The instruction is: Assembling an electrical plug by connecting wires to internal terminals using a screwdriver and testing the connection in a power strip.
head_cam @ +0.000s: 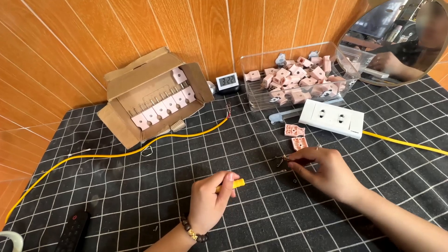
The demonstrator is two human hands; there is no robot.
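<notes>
My left hand [211,201] is closed around a yellow-handled screwdriver [235,183] whose thin shaft runs right across the black grid mat [140,196]. My right hand [324,170] pinches a small metal part [281,160] at the shaft's tip. Two pink plastic pieces [295,135] lie just beyond my right hand. A white double socket block [332,118] with a yellow cable [406,143] sits behind them.
An open cardboard box [154,95] holds a row of pink parts. A clear plastic tub [298,74] is full of pink pieces. Also here: a small digital clock [227,82], a loose yellow wire [112,155], a black remote [73,231], a round mirror [401,37].
</notes>
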